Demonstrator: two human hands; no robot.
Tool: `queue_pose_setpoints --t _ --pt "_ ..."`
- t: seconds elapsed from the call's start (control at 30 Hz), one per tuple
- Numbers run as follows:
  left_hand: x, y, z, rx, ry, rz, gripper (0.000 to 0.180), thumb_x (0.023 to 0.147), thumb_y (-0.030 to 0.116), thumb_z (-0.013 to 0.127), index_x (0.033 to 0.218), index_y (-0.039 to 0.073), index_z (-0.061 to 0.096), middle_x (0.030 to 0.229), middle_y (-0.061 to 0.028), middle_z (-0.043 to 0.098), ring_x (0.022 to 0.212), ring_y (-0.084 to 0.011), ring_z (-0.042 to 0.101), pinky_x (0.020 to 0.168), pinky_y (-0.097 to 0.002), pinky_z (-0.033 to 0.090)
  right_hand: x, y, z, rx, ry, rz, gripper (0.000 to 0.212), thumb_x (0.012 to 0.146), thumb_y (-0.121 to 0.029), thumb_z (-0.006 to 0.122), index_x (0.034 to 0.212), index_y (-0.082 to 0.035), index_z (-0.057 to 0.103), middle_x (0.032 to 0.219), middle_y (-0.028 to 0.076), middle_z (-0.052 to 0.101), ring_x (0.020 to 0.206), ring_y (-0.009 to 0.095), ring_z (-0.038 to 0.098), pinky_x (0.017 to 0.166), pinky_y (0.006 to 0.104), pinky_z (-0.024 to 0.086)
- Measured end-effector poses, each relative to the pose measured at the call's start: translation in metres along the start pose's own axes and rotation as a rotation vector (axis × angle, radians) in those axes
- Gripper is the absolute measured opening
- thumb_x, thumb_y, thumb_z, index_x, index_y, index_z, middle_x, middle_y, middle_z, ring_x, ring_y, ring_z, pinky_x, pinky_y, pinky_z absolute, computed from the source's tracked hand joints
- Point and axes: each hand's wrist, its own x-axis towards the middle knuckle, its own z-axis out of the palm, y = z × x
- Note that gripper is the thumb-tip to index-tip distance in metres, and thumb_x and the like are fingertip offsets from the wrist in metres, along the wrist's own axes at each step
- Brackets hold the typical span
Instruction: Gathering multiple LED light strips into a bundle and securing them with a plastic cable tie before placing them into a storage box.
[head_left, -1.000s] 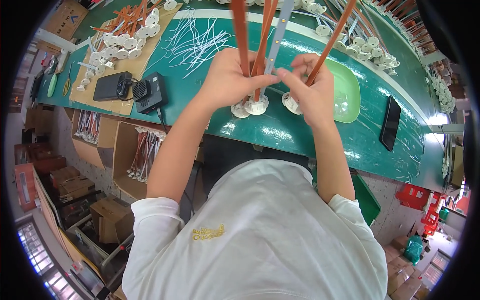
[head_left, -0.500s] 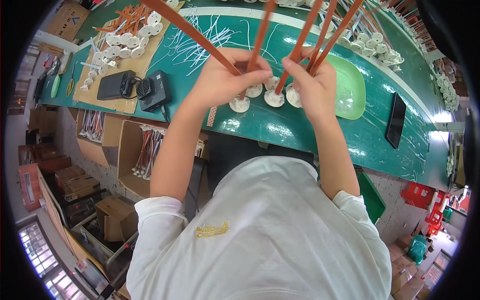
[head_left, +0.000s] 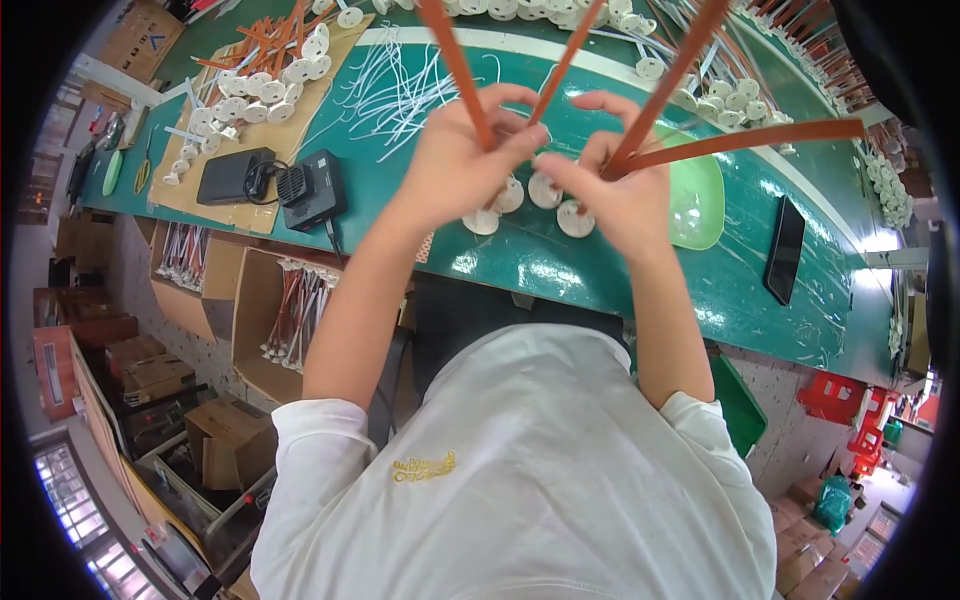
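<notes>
Over the green table, my left hand (head_left: 462, 160) is closed on flat orange-brown strips (head_left: 462, 75) that rise past its fingers. Below that hand, white round discs (head_left: 482, 221) hang or rest close to the tabletop. My right hand (head_left: 625, 195) pinches more strips (head_left: 675, 80) between thumb and fingers, its index finger raised. One of these, a long strip (head_left: 750, 142), leans out far to the right. Under the right hand are further white discs (head_left: 575, 219), facing up. The fingers hide where strips and discs join.
Thin white cords (head_left: 395, 95) lie loose beyond my left hand. A black box-shaped device (head_left: 313, 190) with a cable sits at left, near piled disc-ended strips (head_left: 250, 95) on cardboard (head_left: 285, 150). Right of my hands are a light green tray (head_left: 700, 205) and a black phone (head_left: 785, 250).
The strips in my left hand have swung more upright. Those in my right hand have spread apart, one dropping toward the right. My right index finger has lifted.
</notes>
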Motion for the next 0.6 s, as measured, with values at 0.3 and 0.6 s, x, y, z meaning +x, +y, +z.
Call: queue_pose_setpoints --t 0.3,0.6 --pt "-0.009 0.026 -0.006 0.439 -0.157 0.281 0.029 0.068 0.013 0.068 0.095 0.004 0.063 0.088 -0.0126 0.067 0.084 -0.0348 0.064 0.073 -0.0434 0.052 0.004 0.003 0.024 0.105 0.041 0.006 0.059 0.069 -0.001 0.08 0.121 0.002 0.052 0.06 -0.006 0.047 0.054 0.003 0.044 0.053 0.0174 0.038" --pt "0.02 0.03 -0.099 0.88 -0.342 0.369 0.046 0.071 0.037 0.076 0.107 0.009 0.067 0.115 -0.0139 0.063 0.106 -0.0313 0.059 0.095 -0.0402 0.044 0.003 0.019 -0.002 0.103 0.116 -0.138 0.008 0.096 -0.012 0.053 0.093 -0.005 0.052 0.105 0.001 0.05 0.084 0.007 0.047 0.074 0.0227 0.04"
